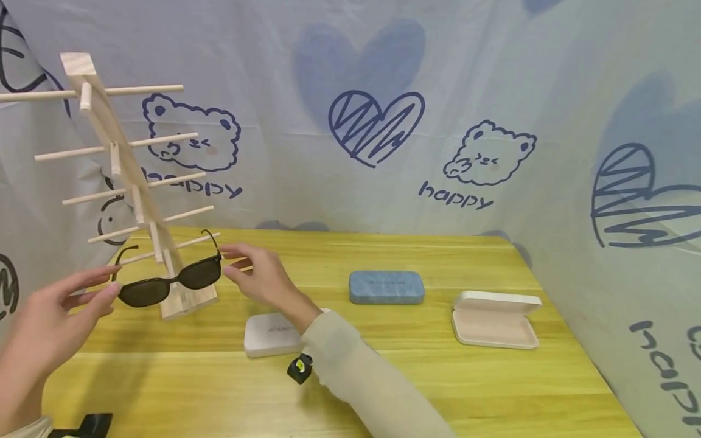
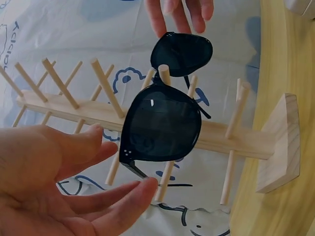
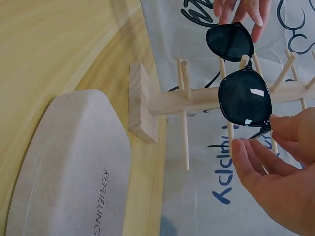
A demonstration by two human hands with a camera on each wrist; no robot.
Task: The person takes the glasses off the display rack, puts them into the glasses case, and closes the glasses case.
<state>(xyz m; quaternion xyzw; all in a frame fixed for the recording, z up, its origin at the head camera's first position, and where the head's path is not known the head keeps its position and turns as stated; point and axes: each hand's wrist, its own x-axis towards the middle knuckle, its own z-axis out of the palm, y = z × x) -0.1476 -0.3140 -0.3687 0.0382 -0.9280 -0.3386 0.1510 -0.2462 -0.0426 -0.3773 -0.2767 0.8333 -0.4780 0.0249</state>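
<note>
Black sunglasses point(image 1: 174, 281) with dark lenses face me at a lower peg of the wooden display stand point(image 1: 123, 149). The bridge overlaps a peg tip in both wrist views, and the temples point back toward the stand. My left hand point(image 1: 62, 310) is at the left hinge, thumb and fingers spread apart around the temple point(image 2: 135, 169). On the other side my right hand point(image 1: 263, 274) has its thumb right at the right hinge and its fingertips point(image 3: 240, 145) just under that temple, with a gap between thumb and fingers.
A white glasses case point(image 1: 271, 334) lies under my right forearm. Behind it to the right is a shut blue case point(image 1: 386, 287). An open white case point(image 1: 495, 334) sits farther right on the wooden table point(image 1: 416, 377). Patterned cloth point(image 1: 274, 121) hangs behind and at both sides.
</note>
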